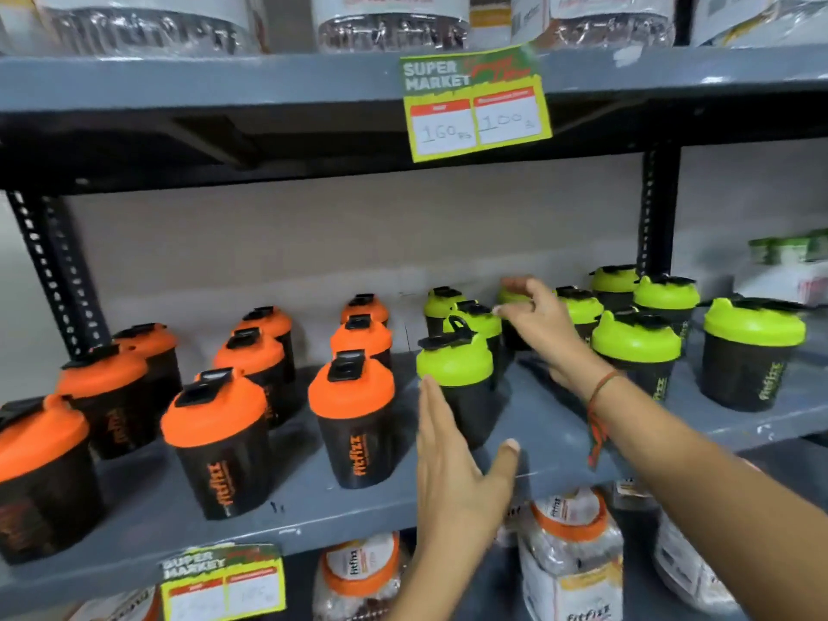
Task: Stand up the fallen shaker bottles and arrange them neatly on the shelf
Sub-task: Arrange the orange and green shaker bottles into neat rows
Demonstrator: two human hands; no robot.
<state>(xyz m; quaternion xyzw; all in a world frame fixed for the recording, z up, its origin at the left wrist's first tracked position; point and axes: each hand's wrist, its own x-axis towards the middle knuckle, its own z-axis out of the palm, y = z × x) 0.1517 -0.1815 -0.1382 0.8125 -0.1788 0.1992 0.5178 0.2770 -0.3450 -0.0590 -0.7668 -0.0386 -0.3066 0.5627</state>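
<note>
Left hand [452, 468] is spread flat and wide, palm facing right, fingers up alongside the front green-lidded shaker [457, 387], with the thumb sticking out to the right below it; looks like it's touching or just beside the bottle's left side, can't tell which for sure. Right hand [544, 327] reaches farther back between the green rows, fingers loosely spread around a green-lidded bottle at the back [513, 324], but it's blurry so I cannot tell if it's actually gripping it. There's an orange thread bracelet [598, 410] on that wrist. All the shakers I can see are standing upright on the grey shelf [313, 508]: orange-lidded ones [354, 419] in rows on the left, green-lidded ones on the right, with a bare gap of shelf between the front green shaker and the cluster on the far right [752, 351]. A yellow price tag [477, 105] hangs off the shelf above, and jars [569, 558] sit on the shelf below.
</note>
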